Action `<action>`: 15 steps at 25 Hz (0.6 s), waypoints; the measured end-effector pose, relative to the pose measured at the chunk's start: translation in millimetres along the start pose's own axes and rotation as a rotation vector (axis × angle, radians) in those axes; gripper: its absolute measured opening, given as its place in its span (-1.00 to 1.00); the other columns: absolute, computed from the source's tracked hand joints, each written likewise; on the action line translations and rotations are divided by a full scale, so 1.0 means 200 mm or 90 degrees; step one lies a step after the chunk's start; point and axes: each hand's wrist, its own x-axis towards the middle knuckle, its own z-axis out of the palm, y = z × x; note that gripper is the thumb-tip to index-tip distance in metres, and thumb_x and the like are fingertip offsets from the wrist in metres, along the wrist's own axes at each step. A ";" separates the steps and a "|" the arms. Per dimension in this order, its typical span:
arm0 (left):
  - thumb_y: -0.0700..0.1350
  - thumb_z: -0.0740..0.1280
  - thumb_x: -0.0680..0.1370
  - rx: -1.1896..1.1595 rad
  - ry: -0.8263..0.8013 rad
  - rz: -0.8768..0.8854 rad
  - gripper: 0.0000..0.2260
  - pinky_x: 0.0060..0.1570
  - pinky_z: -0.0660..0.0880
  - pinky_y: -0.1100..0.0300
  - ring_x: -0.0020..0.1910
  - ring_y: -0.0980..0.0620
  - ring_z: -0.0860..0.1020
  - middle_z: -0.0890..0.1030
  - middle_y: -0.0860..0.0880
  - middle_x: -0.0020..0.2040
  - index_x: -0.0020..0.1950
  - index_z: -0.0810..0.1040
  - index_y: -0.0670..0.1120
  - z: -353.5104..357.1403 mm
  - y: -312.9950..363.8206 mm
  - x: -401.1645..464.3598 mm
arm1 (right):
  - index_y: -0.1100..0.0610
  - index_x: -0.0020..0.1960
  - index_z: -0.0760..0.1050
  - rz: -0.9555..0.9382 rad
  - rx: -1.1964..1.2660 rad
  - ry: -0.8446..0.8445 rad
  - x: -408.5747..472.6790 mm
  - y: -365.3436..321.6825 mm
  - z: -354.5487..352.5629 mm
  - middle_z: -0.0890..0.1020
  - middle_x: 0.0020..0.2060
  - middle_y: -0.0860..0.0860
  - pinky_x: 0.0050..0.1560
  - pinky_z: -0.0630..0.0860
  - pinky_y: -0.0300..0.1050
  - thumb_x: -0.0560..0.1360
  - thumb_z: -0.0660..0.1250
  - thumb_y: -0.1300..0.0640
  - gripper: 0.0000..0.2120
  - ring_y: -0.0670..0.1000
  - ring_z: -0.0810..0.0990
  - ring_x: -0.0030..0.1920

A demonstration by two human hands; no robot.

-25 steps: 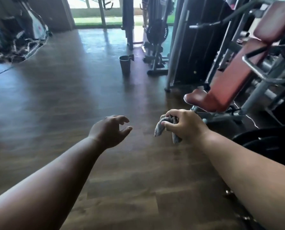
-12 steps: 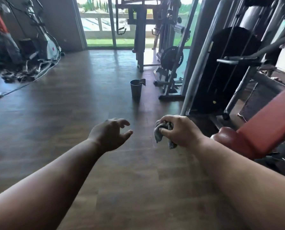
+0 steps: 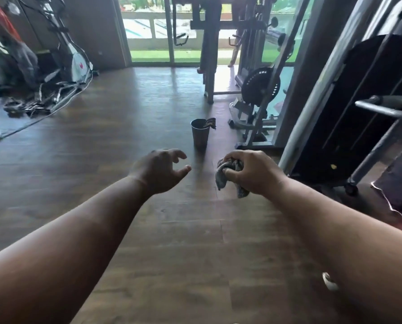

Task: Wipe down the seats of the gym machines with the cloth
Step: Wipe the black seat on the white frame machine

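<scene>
Head view: both forearms reach out over the wooden floor [image 3: 101,146]. The left hand [image 3: 159,170] hangs in the air with fingers loosely curled, holding nothing. Beside it, apart, the right hand [image 3: 253,171] grips a bunched grey cloth [image 3: 221,178], whose ends hang below the fingers. Beyond the hands a dark bin [image 3: 200,134] stands on the floor. Farther right is a weight machine [image 3: 370,94]; a plate-loaded rack [image 3: 259,87] stands by the glass doors [image 3: 153,31].

Dark brown wood floor [image 3: 101,160], shiny where sun hits. Big glass doors [image 3: 148,31] at back, green grass outside. Brown wall [image 3: 94,31] at left. Gray bin [image 3: 200,135] stands on floor. Tangled cables [image 3: 38,99] at left.
</scene>
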 end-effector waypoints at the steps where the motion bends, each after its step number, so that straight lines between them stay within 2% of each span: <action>1: 0.26 0.33 0.51 -0.008 0.000 -0.019 -0.66 0.12 0.54 0.05 0.08 0.05 0.61 0.64 0.14 0.09 0.21 0.58 0.17 0.01 -0.03 0.14 | -0.13 0.05 0.64 -0.001 -0.001 -0.009 0.16 0.05 0.01 0.64 -0.17 -0.12 -0.15 0.43 -0.20 0.38 0.41 -0.04 -0.76 -0.06 0.59 -0.13; 6: 0.25 0.33 0.51 -0.012 0.013 -0.102 -0.67 0.10 0.54 0.08 0.07 0.05 0.61 0.65 0.14 0.08 0.21 0.58 0.15 0.04 -0.27 0.74 | -0.15 0.07 0.61 -0.048 -0.017 -0.075 0.95 0.16 0.07 0.64 -0.18 -0.11 -0.06 0.58 -0.06 0.33 0.36 -0.14 -0.69 0.00 0.62 -0.13; 10: 0.27 0.33 0.50 -0.013 0.015 -0.131 -0.67 0.11 0.55 0.05 0.07 0.07 0.61 0.63 0.17 0.07 0.19 0.58 0.18 0.04 -0.62 1.27 | -0.09 0.04 0.63 -0.065 -0.008 -0.077 1.60 0.16 0.21 0.67 -0.18 -0.07 -0.05 0.57 -0.08 0.38 0.41 -0.05 -0.76 0.00 0.63 -0.12; 15: 0.27 0.32 0.50 -0.003 0.008 -0.101 -0.66 0.12 0.55 0.04 0.07 0.07 0.61 0.64 0.15 0.09 0.21 0.57 0.17 -0.02 -1.08 2.08 | -0.06 0.04 0.66 -0.058 0.003 -0.060 2.43 0.15 0.44 0.67 -0.18 -0.05 -0.10 0.50 -0.13 0.41 0.43 0.00 -0.79 0.01 0.61 -0.11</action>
